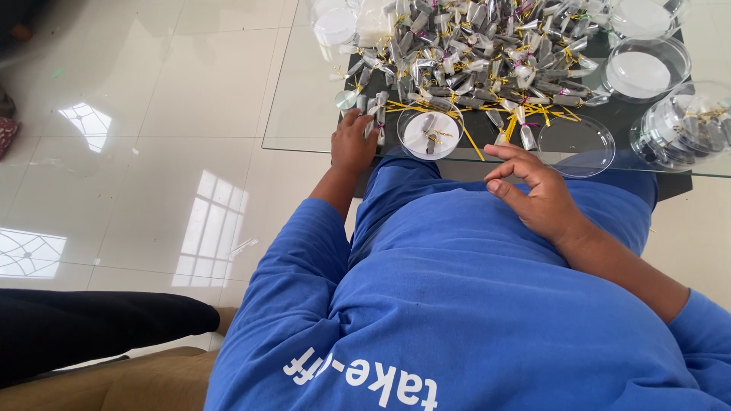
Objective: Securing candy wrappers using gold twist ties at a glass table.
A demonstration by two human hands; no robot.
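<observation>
Resting on the glass table (304, 141), the left hand (352, 141) is touching wrapped packets (375, 106) beside a round dish (430, 135) holding several; the right hand (537, 194) is hovering loosely curled, empty.

Heap of small clear cellophane packets (472, 53), twisted shut with gold and pink ties, covers far half of glass table (304, 114). Few packets inside round clear tub (431, 135) at near edge. More in clear jar (689, 125) at right. No labels, signs, screens visible.
</observation>
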